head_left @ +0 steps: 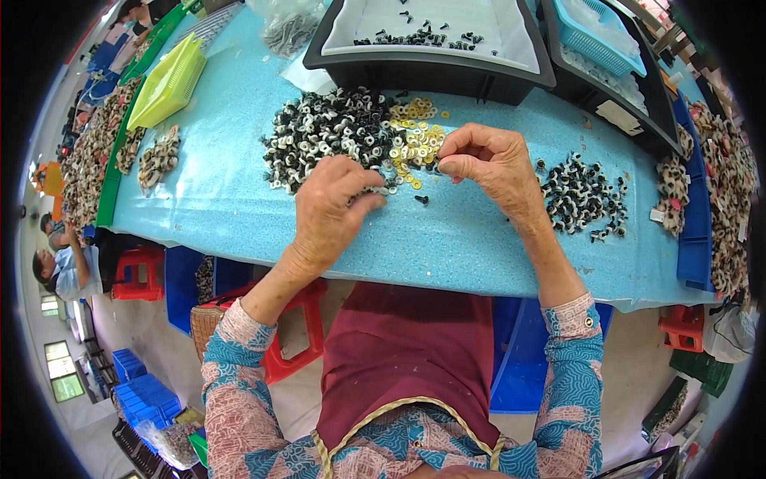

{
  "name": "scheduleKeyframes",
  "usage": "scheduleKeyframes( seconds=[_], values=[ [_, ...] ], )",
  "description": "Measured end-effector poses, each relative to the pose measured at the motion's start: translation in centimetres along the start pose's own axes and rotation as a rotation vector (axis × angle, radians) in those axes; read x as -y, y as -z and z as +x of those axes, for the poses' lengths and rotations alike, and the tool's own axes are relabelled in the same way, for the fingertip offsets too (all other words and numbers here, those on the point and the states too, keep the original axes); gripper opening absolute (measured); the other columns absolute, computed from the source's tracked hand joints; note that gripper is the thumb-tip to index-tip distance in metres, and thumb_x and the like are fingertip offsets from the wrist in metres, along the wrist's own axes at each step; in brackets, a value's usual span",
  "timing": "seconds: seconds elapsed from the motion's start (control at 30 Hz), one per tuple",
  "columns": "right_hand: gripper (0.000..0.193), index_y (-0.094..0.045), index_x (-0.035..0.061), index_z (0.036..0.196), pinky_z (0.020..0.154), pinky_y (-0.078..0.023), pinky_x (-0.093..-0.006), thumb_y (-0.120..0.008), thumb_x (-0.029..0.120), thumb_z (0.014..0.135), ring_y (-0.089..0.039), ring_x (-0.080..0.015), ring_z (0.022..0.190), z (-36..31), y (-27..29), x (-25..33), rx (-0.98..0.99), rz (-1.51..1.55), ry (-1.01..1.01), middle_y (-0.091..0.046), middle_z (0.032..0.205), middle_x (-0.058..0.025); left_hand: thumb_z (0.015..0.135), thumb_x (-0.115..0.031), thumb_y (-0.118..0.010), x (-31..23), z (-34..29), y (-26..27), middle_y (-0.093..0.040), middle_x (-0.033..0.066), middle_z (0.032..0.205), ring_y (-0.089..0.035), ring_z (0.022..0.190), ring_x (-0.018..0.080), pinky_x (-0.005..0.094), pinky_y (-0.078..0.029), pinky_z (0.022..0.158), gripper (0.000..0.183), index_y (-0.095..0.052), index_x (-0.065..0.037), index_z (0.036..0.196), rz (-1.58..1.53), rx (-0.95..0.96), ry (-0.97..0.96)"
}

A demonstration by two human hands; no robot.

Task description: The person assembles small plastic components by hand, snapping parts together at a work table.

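Note:
My left hand (pixel 331 209) is closed with its fingers curled round a few small parts, pale washers and dark bits showing at the fingertips. It rests by the near edge of a big heap of black and white round parts (pixel 319 132). My right hand (pixel 496 164) pinches at the right edge of a small pile of yellow washers (pixel 419 144). What sits between its fingertips is too small and hidden to make out. A single black peg (pixel 421 199) lies between my hands. Right of my right wrist spreads a pile of black pegs with white washers (pixel 584 195).
At the back stands a black bin (pixel 431 76) with a white lining and loose black pegs. Beside it, another black bin holds a light blue basket (pixel 602 36). A yellow-green basket (pixel 169 84) stands at left. Spotted plush pieces (pixel 722 199) fill a blue crate at right.

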State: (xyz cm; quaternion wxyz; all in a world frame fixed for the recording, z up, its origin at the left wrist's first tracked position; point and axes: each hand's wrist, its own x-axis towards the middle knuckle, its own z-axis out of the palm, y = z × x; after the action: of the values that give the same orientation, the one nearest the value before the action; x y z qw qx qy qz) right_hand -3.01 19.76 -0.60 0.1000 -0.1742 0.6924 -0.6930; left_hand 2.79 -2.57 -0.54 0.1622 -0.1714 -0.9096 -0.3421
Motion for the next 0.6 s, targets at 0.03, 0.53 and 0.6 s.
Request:
scheduleKeyframes(
  seconds=[0.03, 0.53, 0.6],
  values=[
    [0.011, -0.067, 0.0014, 0.079, 0.057, -0.046, -0.0226, -0.072, 0.007, 0.072, -0.055, -0.0085, 0.060, 0.0, 0.0, -0.1, -0.001, -0.004, 0.001, -0.063, 0.069, -0.0008, 0.061, -0.007, -0.074, -0.2, -0.1, -0.4, -0.055, 0.0042, 0.073, -0.054, 0.071, 0.0216, 0.0320, -0.045, 0.061, 0.019, -0.065, -0.008, 0.076, 0.099, -0.032, -0.074],
    [0.013, -0.064, 0.0004, 0.082, 0.061, -0.050, -0.0203, -0.072, 0.000, 0.072, -0.059, -0.0087, 0.067, -0.3, -0.2, 0.2, 0.023, 0.046, 0.004, -0.062, 0.078, -0.0033, 0.073, -0.002, -0.069, -1.0, -0.6, -1.7, -0.061, 0.0077, 0.082, -0.059, 0.070, 0.0202, 0.0288, -0.047, 0.061, 0.013, -0.065, -0.003, 0.085, -0.364, -0.132, 0.173],
    [0.013, -0.065, -0.0005, 0.085, 0.059, -0.048, -0.0228, -0.070, -0.001, 0.073, -0.058, -0.0096, 0.065, -0.4, -0.7, 0.1, 0.085, 0.173, 0.012, -0.064, 0.076, -0.0028, 0.075, -0.001, -0.068, -1.1, -0.4, -1.9, -0.062, 0.0083, 0.082, -0.060, 0.069, 0.0185, 0.0273, -0.047, 0.060, 0.013, -0.066, -0.002, 0.088, -0.556, -0.142, 0.250]
  ],
)
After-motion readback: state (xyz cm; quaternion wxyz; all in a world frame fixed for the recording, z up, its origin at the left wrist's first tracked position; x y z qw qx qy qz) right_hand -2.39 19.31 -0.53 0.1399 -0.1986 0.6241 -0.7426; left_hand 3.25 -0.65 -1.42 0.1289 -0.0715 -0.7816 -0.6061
